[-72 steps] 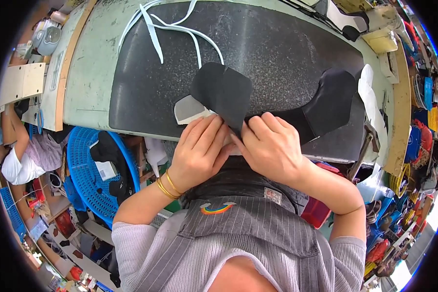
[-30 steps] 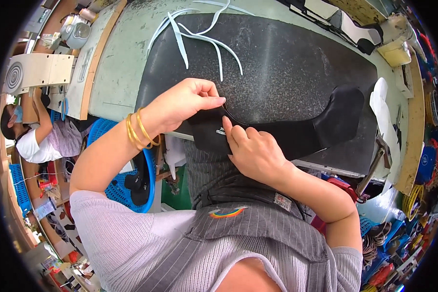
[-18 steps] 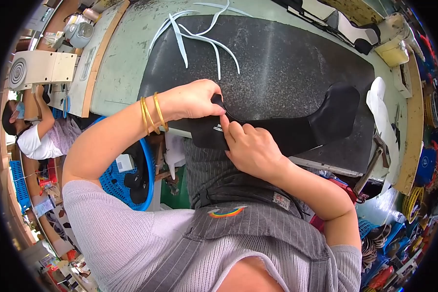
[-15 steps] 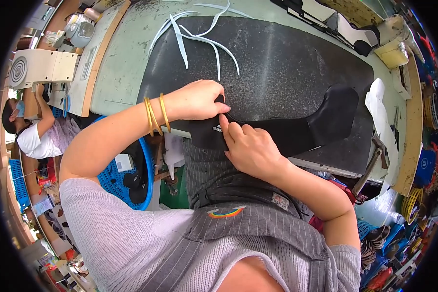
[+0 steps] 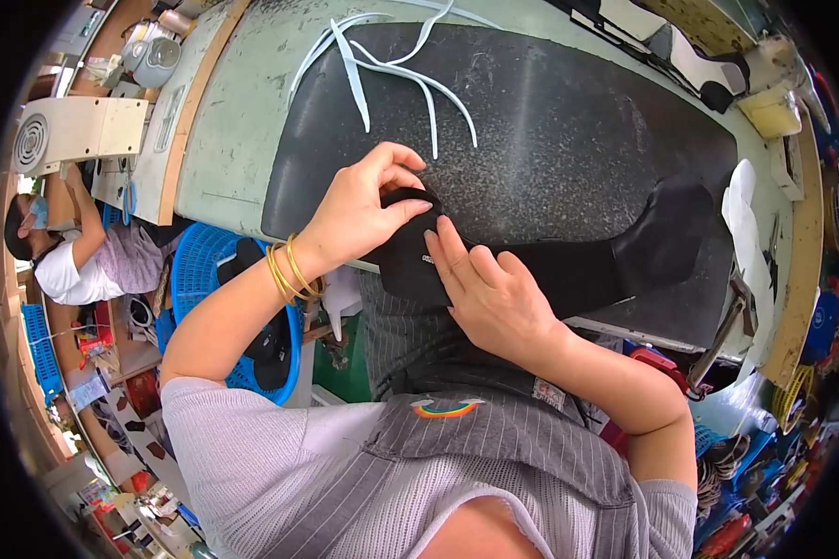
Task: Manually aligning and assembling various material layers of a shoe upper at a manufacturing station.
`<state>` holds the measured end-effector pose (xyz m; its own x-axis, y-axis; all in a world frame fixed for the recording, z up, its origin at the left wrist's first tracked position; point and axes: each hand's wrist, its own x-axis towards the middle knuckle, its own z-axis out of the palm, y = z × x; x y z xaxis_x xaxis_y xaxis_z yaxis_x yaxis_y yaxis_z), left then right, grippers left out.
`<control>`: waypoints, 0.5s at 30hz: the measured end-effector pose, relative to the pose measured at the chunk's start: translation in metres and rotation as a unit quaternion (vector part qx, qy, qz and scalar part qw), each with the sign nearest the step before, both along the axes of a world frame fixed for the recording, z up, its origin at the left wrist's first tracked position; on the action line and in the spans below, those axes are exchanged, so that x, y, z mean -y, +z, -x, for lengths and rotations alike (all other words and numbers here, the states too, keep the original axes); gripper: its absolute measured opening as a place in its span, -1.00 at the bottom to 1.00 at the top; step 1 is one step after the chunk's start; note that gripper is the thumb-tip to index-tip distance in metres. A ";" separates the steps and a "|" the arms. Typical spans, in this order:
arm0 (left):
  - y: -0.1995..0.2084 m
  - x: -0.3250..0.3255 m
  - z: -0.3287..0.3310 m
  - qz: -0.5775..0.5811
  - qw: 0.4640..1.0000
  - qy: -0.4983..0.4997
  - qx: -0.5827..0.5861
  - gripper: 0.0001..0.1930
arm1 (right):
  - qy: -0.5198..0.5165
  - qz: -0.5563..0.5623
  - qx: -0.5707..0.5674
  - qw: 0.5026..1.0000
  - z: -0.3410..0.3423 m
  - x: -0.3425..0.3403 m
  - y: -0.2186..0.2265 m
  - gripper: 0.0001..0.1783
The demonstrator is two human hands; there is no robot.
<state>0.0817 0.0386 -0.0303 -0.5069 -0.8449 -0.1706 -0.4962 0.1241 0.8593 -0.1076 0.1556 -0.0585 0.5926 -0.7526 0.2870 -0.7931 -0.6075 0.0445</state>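
A long black piece of flexible sheet material (image 5: 578,272), curved up at its right end, lies along the near edge of a dark board (image 5: 569,140). My left hand (image 5: 356,207) is closed on its left part, thumb and fingers pinching a lifted, folded edge. Close beside that fold, my right hand (image 5: 505,303) rests on the piece. Its index and middle fingers are stretched out and touch the material by the fold, and nothing is gripped in it. Small pale printing shows just left of the right fingertips.
Several pale blue strips (image 5: 352,82) lie at the board's far left. To the right are a white curved piece (image 5: 738,210), a hammer (image 5: 738,317) and a yellowish container (image 5: 772,112). A blue basket (image 5: 200,265) stands low at left, near a co-worker (image 5: 79,265).
My left hand has turned and opened up around the edge, which now shows as a raised fold. My right hand has shifted slightly right and down, its fingers straighter.
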 end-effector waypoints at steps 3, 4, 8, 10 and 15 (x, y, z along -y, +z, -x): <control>0.000 0.000 0.002 -0.024 0.999 0.029 -0.014 -0.62 | -0.012 -0.002 -0.045 0.999 -0.003 0.001 0.001 -0.40; -0.002 -0.001 0.002 -0.037 0.998 0.040 -0.021 -0.61 | -0.020 0.002 -0.054 0.998 -0.005 0.001 0.002 -0.39; -0.002 0.004 0.003 -0.050 0.997 0.052 -0.006 -0.58 | -0.022 -0.005 -0.077 0.997 -0.008 0.005 0.004 -0.37; 0.003 0.010 0.006 -0.046 0.998 0.040 0.020 -0.60 | -0.023 -0.039 -0.065 0.997 -0.012 0.007 0.005 -0.24; -0.003 0.027 -0.004 0.167 0.979 -0.061 0.101 -0.61 | -0.016 -0.140 0.034 0.989 -0.017 0.014 0.011 0.05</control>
